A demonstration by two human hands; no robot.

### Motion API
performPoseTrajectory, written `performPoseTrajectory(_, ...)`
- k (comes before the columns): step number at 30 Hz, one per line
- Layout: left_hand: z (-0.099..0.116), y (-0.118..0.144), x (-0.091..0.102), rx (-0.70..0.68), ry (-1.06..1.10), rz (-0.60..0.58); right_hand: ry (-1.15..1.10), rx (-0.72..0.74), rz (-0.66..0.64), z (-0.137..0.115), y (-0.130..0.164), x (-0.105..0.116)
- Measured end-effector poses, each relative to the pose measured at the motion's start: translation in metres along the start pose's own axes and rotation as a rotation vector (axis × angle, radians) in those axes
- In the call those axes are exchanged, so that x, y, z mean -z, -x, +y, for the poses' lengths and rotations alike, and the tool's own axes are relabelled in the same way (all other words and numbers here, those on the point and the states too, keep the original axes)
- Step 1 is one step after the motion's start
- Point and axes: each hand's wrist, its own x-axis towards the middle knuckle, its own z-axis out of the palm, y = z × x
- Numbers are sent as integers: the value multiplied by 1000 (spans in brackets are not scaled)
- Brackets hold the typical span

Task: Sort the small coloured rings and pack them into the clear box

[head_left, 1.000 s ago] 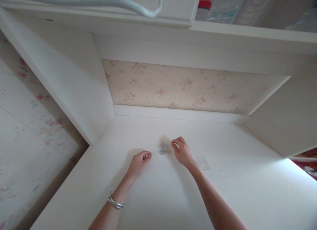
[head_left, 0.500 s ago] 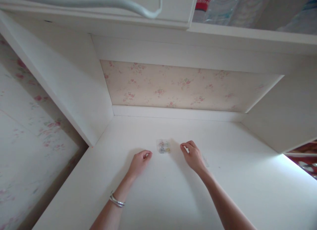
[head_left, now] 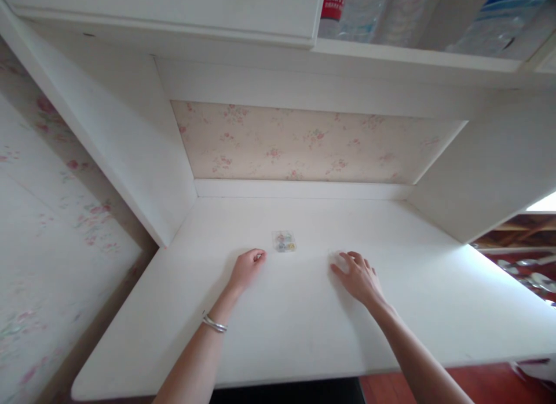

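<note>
Item: small clear bag [head_left: 284, 241] of coloured bits, flat on white worktop [head_left: 304, 323]. Left hand [head_left: 247, 269] just beside the bag, fingers curled together, empty. Right hand [head_left: 358, 276] farther from the bag, fingers spread flat over a faint clear sheet [head_left: 336, 257]. Handling advice: pinch the thin film by an edge.

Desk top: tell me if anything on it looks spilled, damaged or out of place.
Nothing stands out. The small clear packet of coloured bits lies flat and closed on the white desk, nothing spilled around it. The left hand rests curled just beside it; the right hand lies flat on a faint clear sheet, too dim to judge.
</note>
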Motion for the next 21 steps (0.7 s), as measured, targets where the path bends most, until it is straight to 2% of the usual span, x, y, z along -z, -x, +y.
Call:
performPoseTrajectory(6,0,2,1,-15,-32,3,54,18,49,4,-3,2)
performPoseTrajectory(11,-2,1,0,-31,-24,-3,32,117,-49,6,-1,6)
performPoseTrajectory(14,-2,1,-1,-35,-9,-6,-8,107,13,-2,0,9)
performPoseTrajectory(17,-2,1,-3,-14,16,-3,-191,24,167,-18,-4,11)
performPoseTrajectory(19,-2,1,-3,0,30,3,-426,-42,234,-35,-11,9)
performPoseTrajectory(21,-1,1,-3,7,43,2,-723,-112,243,-55,-21,6)
